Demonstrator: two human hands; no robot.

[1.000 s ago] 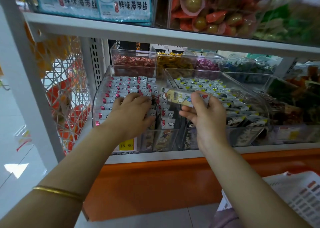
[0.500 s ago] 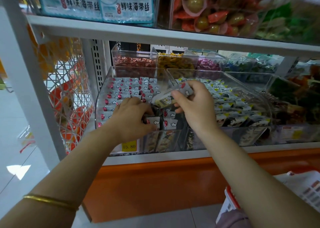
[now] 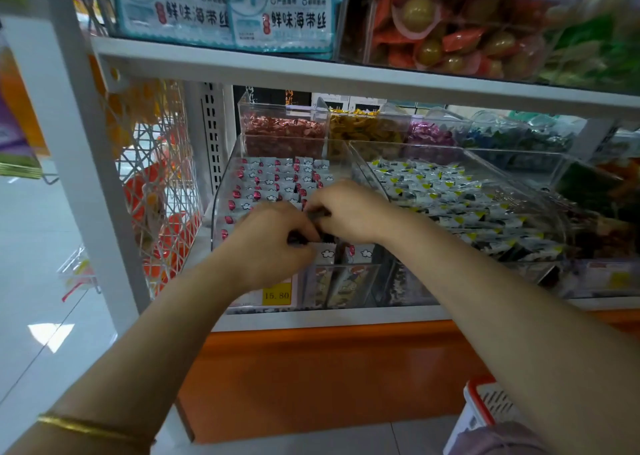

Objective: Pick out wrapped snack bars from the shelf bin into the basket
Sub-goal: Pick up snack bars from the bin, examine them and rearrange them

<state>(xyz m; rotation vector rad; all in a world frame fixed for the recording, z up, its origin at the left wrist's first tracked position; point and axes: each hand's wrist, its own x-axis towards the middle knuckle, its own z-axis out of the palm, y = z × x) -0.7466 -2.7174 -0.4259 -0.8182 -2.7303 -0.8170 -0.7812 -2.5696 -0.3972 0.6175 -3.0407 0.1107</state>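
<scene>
change: right hand point(image 3: 353, 212) was up over the right bin point(image 3: 540, 158) a second ago, holding a yellow-marked bar clear of the stock. Now it is down at centre frame, knuckle to knuckle with the left hand point(image 3: 270, 247) over the front of the left bin point(image 3: 217, 195).
bar: no longer showing as a whole bar. Only a dark wrapper point(image 3: 319, 214) shows at the right fingertips; can't tell if it's the same one.
meaning: nothing is in the basket point(image 3: 479, 402) that I can see. Looks like the pick is being gathered or passed between hands, not dropped yet. Judgement only.
right hand pose: palm down, fingers curled, pinching the dark wrapper between thumb and fingertip. Forearm comes in from lower right.
left hand pose: palm down, fingers curled into the front rows. A dark bit shows under the fingertips; can't tell whether it is gripped. Forearm runs up from lower left, gold bangle point(image 3: 93, 428) on the wrist.
task items: red-marked bars point(image 3: 277, 177) in rows in the left bin, centre frame; yellow-marked bars point(image 3: 433, 186) in the right bin beside it.
basket: lower right corner of frame, red rim, well below the shelf and well apart from both hands.
next: carry down and right to the basket, my read.
</scene>
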